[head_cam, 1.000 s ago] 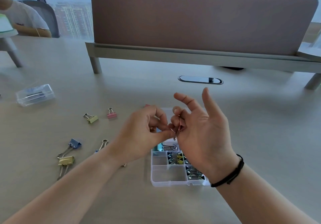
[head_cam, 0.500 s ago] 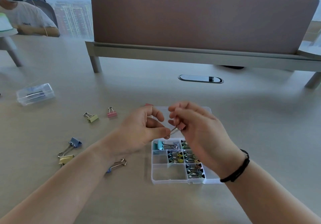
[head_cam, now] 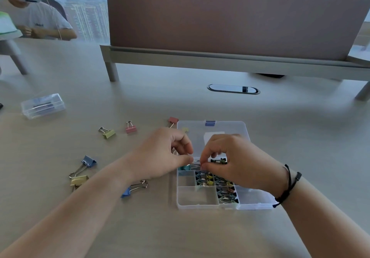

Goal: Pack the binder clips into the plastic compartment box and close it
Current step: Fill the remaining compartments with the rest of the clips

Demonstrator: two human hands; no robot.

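Note:
A clear plastic compartment box (head_cam: 197, 206) lies open on the table, its lid (head_cam: 212, 130) flat behind it. Several compartments hold small coloured binder clips (head_cam: 227, 194); the front left ones are bare. My left hand (head_cam: 162, 155) and my right hand (head_cam: 238, 162) meet over the back row, both pinching one small pink binder clip (head_cam: 198, 162), mostly hidden by my fingertips. Loose clips lie to the left: yellow-green (head_cam: 108, 133), pink (head_cam: 131, 129), red-pink (head_cam: 173, 120) by the lid, blue (head_cam: 89, 161), yellow (head_cam: 79, 180), blue (head_cam: 130, 190).
A small clear plastic case (head_cam: 43, 105) sits at the far left. A brown divider panel (head_cam: 230, 17) on a raised shelf spans the back, with an oval cable port (head_cam: 233, 89) before it. Another person (head_cam: 40, 22) sits at the far left corner.
Both hands have come down from above the box to its back row, still pinching the pink clip. My right fingers, spread a second ago, have curled in.

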